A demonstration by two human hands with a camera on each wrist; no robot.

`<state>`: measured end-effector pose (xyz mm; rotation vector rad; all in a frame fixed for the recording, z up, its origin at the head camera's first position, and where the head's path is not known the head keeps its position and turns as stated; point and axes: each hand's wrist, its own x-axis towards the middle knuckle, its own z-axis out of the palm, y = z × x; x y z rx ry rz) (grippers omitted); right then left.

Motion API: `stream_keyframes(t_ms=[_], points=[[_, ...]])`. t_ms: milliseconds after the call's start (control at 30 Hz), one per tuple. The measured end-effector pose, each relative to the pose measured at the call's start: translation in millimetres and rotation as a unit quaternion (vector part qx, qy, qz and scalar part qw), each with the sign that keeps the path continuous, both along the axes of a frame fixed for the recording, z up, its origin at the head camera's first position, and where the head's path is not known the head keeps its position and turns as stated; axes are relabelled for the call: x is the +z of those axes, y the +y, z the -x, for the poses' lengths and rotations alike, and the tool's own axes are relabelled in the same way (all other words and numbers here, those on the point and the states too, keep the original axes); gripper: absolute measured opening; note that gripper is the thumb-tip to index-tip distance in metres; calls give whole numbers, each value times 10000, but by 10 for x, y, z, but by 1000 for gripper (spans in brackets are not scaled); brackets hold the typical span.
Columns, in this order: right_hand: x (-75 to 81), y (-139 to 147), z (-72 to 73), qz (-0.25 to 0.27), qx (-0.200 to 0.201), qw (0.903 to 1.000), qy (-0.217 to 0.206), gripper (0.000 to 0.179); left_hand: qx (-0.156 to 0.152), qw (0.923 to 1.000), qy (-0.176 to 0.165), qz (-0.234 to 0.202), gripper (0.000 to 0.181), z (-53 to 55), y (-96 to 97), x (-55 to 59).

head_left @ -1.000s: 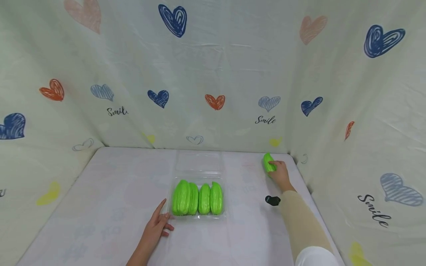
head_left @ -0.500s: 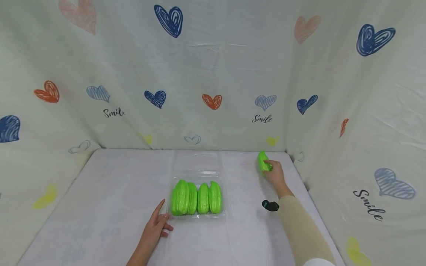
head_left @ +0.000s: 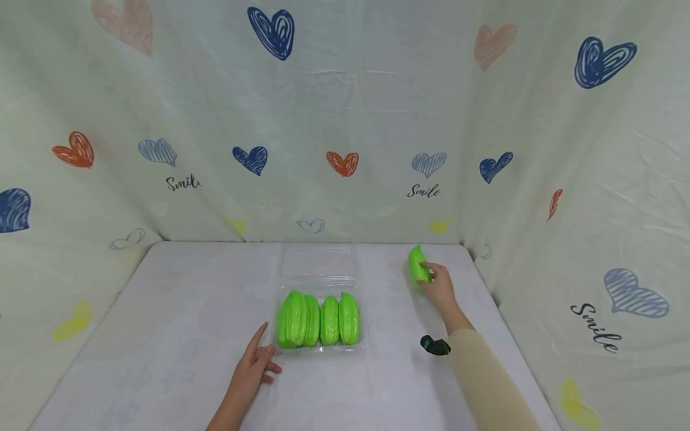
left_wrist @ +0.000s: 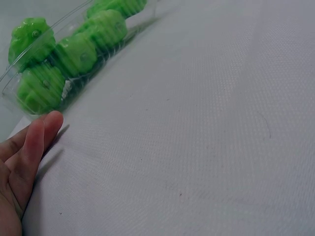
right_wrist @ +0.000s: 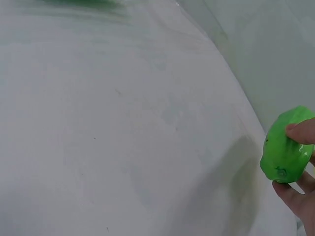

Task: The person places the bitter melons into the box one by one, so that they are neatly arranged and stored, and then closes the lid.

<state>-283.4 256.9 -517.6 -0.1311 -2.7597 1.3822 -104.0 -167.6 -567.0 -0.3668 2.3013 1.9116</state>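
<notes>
A bright green, lengthwise-ribbed bitter melon (head_left: pixel 417 264) is in my right hand (head_left: pixel 441 288), pinched between thumb and fingers. In the right wrist view, the thumb lies on one side of this bitter melon (right_wrist: pixel 283 152) and fingertips support it below, with its shadow on the table apart from it. A clear plastic box (head_left: pixel 345 351) stands mid-table, its lid (head_left: pixel 317 263) folded back. Several bitter melons (head_left: pixel 330 320) lie in it side by side, one (left_wrist: pixel 32 40) stacked higher at the left end. My left hand (head_left: pixel 252 362) rests at the box's near left corner, fingers loosely extended.
A white cloth covers the table (head_left: pixel 188 311). Curtains (head_left: pixel 377 120) printed with hearts hang behind and at both sides, meeting the table's edges. A small dark device (head_left: pixel 435 345) shows beside my right wrist.
My right hand has carried the bitter melon leftward, away from the table's right edge and closer to the box. The left hand and the box stay in place; the head view has shifted slightly.
</notes>
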Motion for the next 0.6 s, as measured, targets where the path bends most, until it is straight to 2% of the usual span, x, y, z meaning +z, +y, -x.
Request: stream_keyframes(t_ms=[267,600], points=[[94,-170,-127,232,121,9997,-6,51,-7,10000,46,28,60,7,9,13],[246,-426,-365,384,357,9986,4,50,-18,10000,24,44,59,-1,2,7]])
